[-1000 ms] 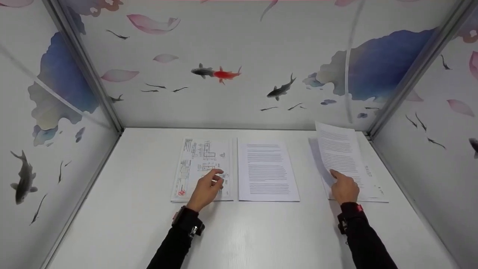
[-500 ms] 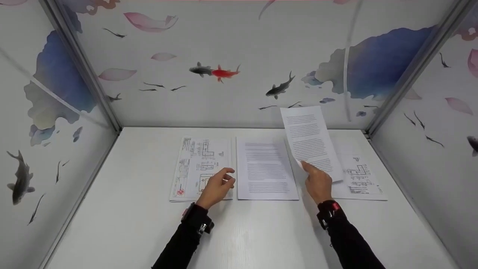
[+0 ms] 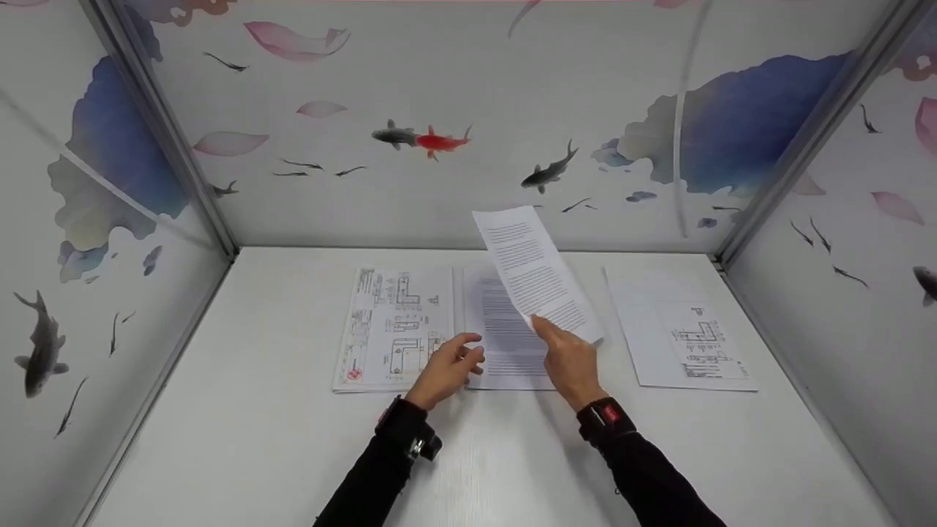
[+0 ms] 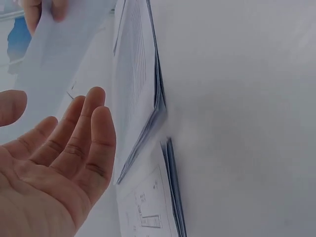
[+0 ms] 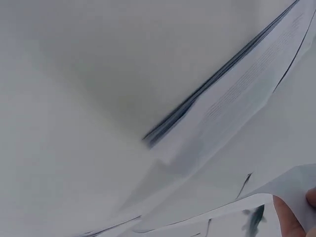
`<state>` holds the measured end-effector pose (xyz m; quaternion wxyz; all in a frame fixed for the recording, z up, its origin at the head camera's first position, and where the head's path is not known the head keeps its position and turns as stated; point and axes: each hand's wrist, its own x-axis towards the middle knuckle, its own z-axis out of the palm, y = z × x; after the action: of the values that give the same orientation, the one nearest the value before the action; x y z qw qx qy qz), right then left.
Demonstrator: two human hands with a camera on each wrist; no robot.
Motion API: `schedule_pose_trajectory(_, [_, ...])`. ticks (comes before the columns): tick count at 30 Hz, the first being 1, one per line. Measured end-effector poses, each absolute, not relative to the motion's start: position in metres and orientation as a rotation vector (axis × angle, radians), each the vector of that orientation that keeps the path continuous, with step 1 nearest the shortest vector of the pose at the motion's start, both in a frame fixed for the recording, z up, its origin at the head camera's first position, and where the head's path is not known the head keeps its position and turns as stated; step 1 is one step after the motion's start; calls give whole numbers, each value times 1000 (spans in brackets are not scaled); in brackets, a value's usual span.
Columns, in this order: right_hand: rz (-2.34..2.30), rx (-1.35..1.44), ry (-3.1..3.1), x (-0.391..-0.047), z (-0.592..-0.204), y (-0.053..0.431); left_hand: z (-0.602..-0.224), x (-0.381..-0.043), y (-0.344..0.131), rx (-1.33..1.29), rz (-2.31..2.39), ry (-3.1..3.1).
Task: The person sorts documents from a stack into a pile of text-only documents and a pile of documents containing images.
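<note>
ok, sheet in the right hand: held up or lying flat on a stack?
Held up: the right hand grips the sheet, which slants above the middle stack and shades it.

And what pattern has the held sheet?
The sheet is white with dark printed lines, clearest in the head view.

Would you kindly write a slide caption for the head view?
Right hand holding printed paper over the middle stack, with the left hand empty nearby.
</note>
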<state>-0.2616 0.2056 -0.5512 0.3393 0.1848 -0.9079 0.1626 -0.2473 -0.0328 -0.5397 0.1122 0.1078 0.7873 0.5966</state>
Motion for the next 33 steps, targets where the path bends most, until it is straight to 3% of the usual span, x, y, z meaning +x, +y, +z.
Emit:
schedule_pose_trajectory(14, [357, 595, -2231, -244, -548, 140, -534, -241, 7, 182, 2149, 1912])
schedule_pose_trajectory(28, [463, 641, -2287, -235, -550, 124, -525, -239, 16, -159, 2437, 1689])
schedule_pose_trajectory(33, [524, 716, -2263, -235, -552, 126, -528, -242, 10, -139, 2449, 1873])
